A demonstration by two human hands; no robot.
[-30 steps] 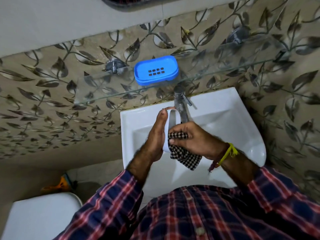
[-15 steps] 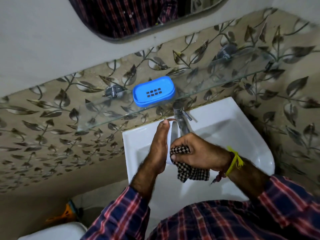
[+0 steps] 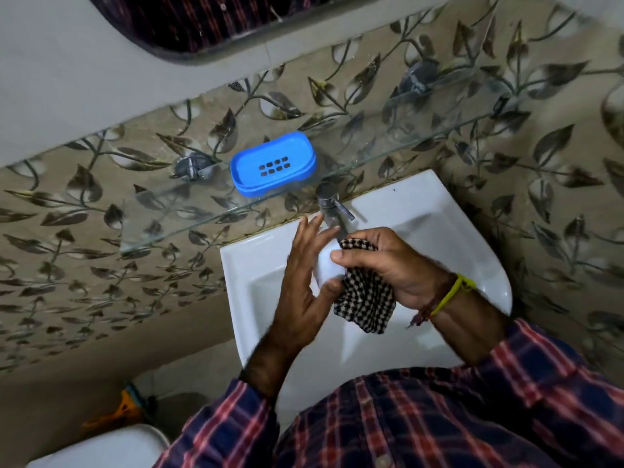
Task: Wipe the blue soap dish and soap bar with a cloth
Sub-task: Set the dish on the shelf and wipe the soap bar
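Fingers of the left hand (image 3: 304,292) cradle a white soap bar (image 3: 329,266); the right hand (image 3: 391,265) grips a checkered cloth (image 3: 366,300) against it. At 11 o'clock, the blue soap dish (image 3: 273,163) sits empty.

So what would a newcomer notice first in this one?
The bright blue plastic soap dish stands empty on the glass wall shelf, above the tap. Below it, over the white ceramic basin, the left hand holds a white soap bar while the right hand presses a black-and-white checked cloth against it.
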